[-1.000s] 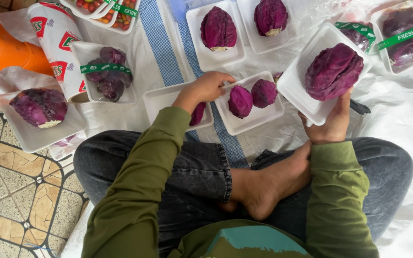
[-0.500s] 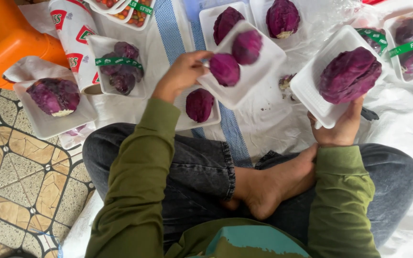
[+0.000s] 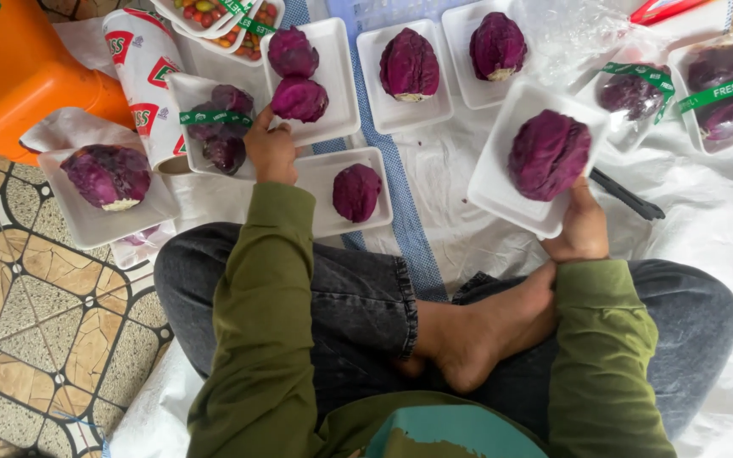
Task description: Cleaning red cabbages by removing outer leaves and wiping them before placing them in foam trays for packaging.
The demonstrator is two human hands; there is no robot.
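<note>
1. Seated cross-legged on a white woven sheet [image 3: 706, 254], the person works with both hands among white foam trays of purple cabbage.
2. Left hand [image 3: 271, 151]: fingers closed on the near edge of a two-cabbage tray [image 3: 337, 93], which bears two small purple heads, one behind the other. A second ago this tray lay close before the knees; half a second ago it was lifted and tilted; now it lies further out, just beside a wrapped tray [image 3: 214, 127] banded in green.
3. Right hand [image 3: 585, 227]: clamped under the near corner of a large-cabbage tray [image 3: 502, 182], holding it tilted and off the sheet. This grip is unchanged across the three moments.
4. Single-cabbage tray [image 3: 320, 182]: uncovered by the move, it lies just below the left wrist with one small head toward its right side.
5. Reading: the left tray appears set aside into the row of unwrapped trays, while the right tray stays in hand as the piece under work.
6. Surroundings: two more open trays [image 3: 400, 106] beyond; wrapped, banded packs [image 3: 714, 93] at far right; a dark tool [image 3: 629, 197] just beside the right hand; a film roll [image 3: 150, 76], an orange stool [image 3: 19, 76] and another cabbage tray [image 3: 95, 216] at left.
</note>
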